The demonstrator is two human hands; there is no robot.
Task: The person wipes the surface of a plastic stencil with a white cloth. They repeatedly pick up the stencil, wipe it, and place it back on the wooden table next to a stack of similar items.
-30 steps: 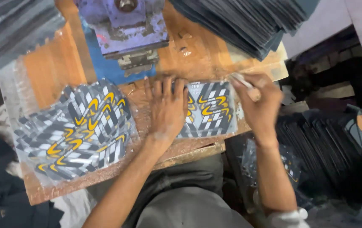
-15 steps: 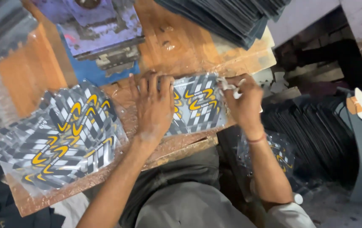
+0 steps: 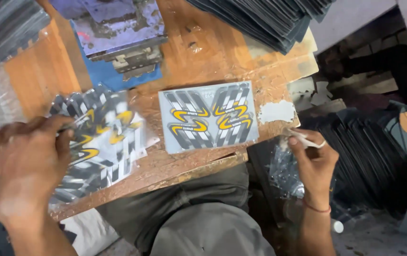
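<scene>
Now our left hand point(image 3: 30, 163) pinches a sheet off the sticker stack point(image 3: 101, 142) on the board point(image 3: 203, 47), while our right hand point(image 3: 310, 159) grips a white scrap point(image 3: 308, 140) off the edge, one sticker sheet point(image 3: 208, 117) lying flat between.

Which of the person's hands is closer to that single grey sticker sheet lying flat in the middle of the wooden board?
The right hand, just off the sticker sheet past its right edge, pinching a white strip. The left hand is farther off, over the stack of sheets.
</scene>
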